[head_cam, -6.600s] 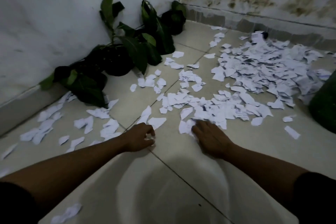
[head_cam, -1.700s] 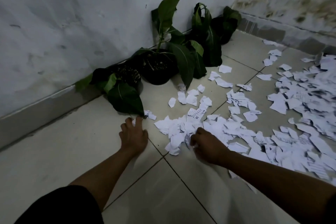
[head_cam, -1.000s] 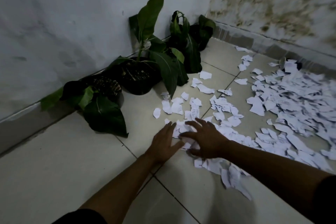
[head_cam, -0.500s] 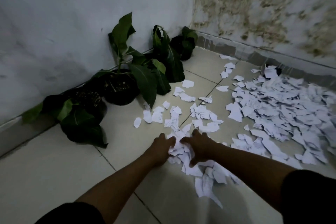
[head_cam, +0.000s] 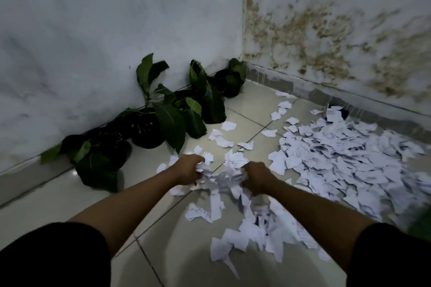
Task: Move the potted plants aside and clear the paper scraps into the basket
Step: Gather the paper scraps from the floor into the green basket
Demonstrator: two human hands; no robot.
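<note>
— Paper scraps (head_cam: 345, 158) cover the tiled floor (head_cam: 46, 205) out from the wall corner, thickest to the right of the potted plants (head_cam: 149, 128), which stand in a row against the left wall, reaching into the corner. Where are the arms?

— Both forearms reach forward from the bottom edge, bare below dark sleeves (head_cam: 53, 254), angled inward so the fists come near each other just in front of the plants.

— And the hands themselves?

— The left hand (head_cam: 186, 170) has its fingers curled round one side of a crumpled bundle of scraps (head_cam: 221, 176); the right hand (head_cam: 255, 177) grips the other side. The bundle spans the gap between them, raised off the tiles, with loose pieces blurred beneath it.

— Anything hard to read?

— The fingertips are buried in the paper. A green shape (head_cam: 421, 225) is cut off at the right edge, too blurred to identify. The light is dim, and print on the scraps is illegible.
</note>
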